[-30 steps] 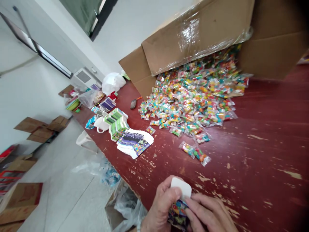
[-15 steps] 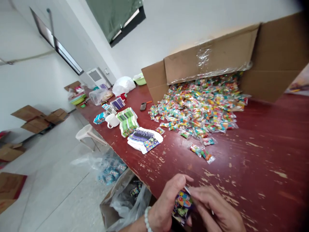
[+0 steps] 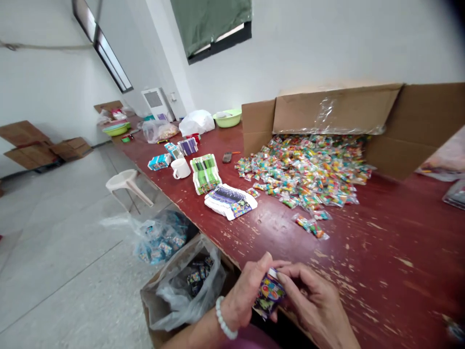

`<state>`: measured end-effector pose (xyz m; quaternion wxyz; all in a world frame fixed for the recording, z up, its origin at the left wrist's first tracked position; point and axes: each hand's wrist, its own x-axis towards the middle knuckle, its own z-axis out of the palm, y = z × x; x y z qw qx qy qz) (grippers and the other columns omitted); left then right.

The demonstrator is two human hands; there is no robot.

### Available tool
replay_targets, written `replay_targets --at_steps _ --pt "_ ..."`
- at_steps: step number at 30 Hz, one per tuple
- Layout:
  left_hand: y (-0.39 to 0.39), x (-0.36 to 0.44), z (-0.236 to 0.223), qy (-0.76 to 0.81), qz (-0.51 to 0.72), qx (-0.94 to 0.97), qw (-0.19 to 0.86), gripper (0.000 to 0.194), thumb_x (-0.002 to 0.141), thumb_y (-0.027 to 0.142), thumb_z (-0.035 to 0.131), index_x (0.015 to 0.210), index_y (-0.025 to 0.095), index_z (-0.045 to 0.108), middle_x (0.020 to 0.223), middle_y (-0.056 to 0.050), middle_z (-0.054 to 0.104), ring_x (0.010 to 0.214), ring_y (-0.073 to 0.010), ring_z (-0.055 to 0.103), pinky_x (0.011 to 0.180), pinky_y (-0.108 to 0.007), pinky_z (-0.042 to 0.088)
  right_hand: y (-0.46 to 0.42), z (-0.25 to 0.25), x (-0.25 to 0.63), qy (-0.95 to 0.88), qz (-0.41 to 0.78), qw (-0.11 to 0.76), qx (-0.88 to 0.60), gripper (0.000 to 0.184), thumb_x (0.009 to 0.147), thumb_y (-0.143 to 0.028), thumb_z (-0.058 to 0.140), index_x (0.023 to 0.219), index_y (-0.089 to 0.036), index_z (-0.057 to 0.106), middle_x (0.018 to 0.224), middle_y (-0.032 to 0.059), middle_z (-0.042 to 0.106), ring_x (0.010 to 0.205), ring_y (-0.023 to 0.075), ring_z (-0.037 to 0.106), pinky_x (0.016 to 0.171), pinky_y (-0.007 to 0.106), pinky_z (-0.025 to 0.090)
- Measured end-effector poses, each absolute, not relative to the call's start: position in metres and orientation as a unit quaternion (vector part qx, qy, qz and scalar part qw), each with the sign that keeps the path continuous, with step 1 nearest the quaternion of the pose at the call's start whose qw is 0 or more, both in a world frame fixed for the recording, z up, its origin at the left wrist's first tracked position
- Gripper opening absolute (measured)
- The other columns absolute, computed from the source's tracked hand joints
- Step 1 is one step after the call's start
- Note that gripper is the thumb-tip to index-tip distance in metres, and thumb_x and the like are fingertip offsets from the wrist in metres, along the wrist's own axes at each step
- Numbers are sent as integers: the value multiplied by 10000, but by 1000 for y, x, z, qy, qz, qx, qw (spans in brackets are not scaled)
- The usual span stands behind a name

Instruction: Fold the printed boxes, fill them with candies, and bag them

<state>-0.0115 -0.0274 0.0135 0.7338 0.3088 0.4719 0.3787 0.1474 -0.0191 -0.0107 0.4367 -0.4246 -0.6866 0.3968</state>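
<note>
Between my two hands is a small dark purple printed candy box (image 3: 268, 293), held over the table's front edge. My left hand (image 3: 246, 291), with a pale bead bracelet at the wrist, is wrapped round its left side. My right hand (image 3: 315, 300) grips its upper right, thumb and fingers at a white flap on the top end. Beyond them lie a fan of flat purple cartons (image 3: 228, 199) and a stack of green ones (image 3: 205, 173). A heap of small clear candy packets (image 3: 308, 169) spills toward me, with a few loose packets (image 3: 310, 227) nearer my hands.
A large cardboard box (image 3: 337, 109) lies open behind the packets on the red table (image 3: 381, 252). A white mug (image 3: 180, 168) and a phone (image 3: 227, 157) stand left of it. Below the edge are a plastic-lined carton (image 3: 156, 303) holding dark boxes and a bag of blue packs (image 3: 162, 240).
The camera view has swung, so the scene sits further right and more level. Both hands keep hold of the candy box, and the right fingers have shifted to its top flap.
</note>
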Motion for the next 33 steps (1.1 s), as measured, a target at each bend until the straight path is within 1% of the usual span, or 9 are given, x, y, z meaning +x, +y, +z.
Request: replay_targets --at_steps 5,9,12,15,19,21,25,28,33 --pt "-27 -25 5 429 412 226 771 412 782 420 642 1077 150 740 860 -58 706 547 -123 590 429 -202 433 -33 -14 128 -718 329 467 -398 104 938 -228 585 952 -240 687 985 60 704 946 181 677 830 277 539" --pt "-27 -32 1 428 469 220 741 362 756 321 662 1057 128 720 886 -69 710 639 -124 630 543 -201 481 -36 -24 111 -699 373 456 -405 127 896 -243 629 1021 -227 649 1110 83 662 1027 205 641 885 336 534" --pt "-24 -50 3 456 500 244 695 400 780 349 627 1111 132 681 788 -54 706 569 -133 616 503 -222 469 -25 -26 105 -664 461 418 -414 249 906 -324 607 1126 -209 610 1053 71 662 801 161 645 710 285 546" --pt "-22 -88 -1 530 545 290 581 403 790 425 620 1063 133 670 701 -35 696 476 -127 573 479 -238 455 7 -26 102 -640 429 413 -487 299 905 -368 582 1146 -191 600 825 14 641 666 151 587 634 273 503" --pt "-24 -158 -33 670 541 300 410 409 784 502 631 992 156 696 777 -32 715 614 -168 627 583 -274 517 78 -35 91 -674 322 370 -552 295 898 -378 552 1102 -178 624 948 66 681 718 185 613 736 340 509" --pt "-27 -189 -56 734 491 333 331 440 804 540 591 988 162 721 928 -67 743 856 -247 682 758 -337 547 115 -44 77 -692 279 349 -566 307 905 -356 535 1125 -163 628 1057 108 671 816 217 630 821 375 502" --pt "-33 -222 -87 787 385 383 293 534 842 573 571 1212 203 676 1238 -94 698 1199 -322 598 1063 -458 415 162 -61 44 -694 253 336 -584 430 878 -359 609 1254 -151 592 1215 172 589 1103 311 576 943 446 457" --pt "-35 -224 -89 771 392 397 306 537 840 576 583 1215 199 661 1228 -94 701 1172 -316 617 1046 -447 440 175 -68 30 -723 225 292 -584 579 819 -445 718 1327 -221 558 1305 165 522 1211 349 512 968 477 437" --pt "-20 -210 -74 729 430 424 323 494 847 518 599 1178 154 644 1139 -112 711 1036 -265 665 948 -382 507 190 -69 36 -776 219 200 -557 650 712 -554 808 1248 -266 581 1285 134 496 1159 325 544 935 447 446"
